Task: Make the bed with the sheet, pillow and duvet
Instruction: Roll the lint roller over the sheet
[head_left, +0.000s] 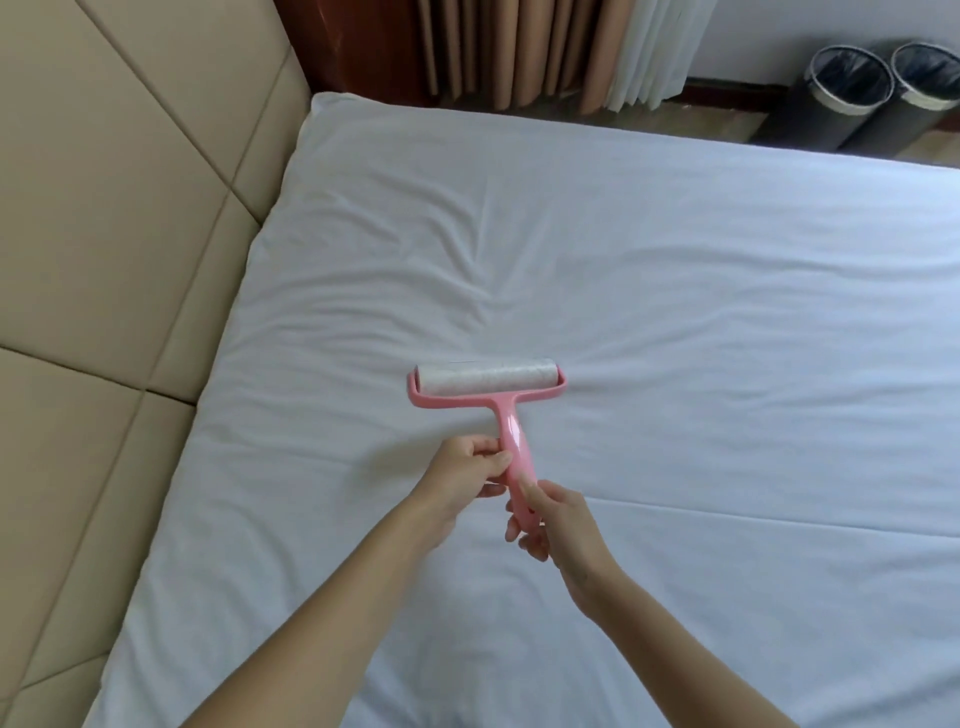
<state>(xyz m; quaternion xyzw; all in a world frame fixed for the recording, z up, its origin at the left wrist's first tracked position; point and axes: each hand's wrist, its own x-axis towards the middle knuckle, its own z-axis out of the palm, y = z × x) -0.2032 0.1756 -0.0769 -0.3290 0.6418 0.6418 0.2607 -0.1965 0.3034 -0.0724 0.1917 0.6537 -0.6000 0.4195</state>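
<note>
A white sheet (649, 270) covers the whole mattress, with creases fanning out near the headboard side. A pink lint roller (485, 387) lies with its white sticky drum on the sheet at the middle of the view. My left hand (467, 475) grips the upper part of its pink handle. My right hand (553, 525) holds the lower end of the same handle, thumb on top. No pillow or duvet is in view.
A beige padded headboard (104, 260) runs along the left. Beyond the far bed edge hang tan and white curtains (545, 47). Two dark round bins (852, 88) stand on the floor at the top right.
</note>
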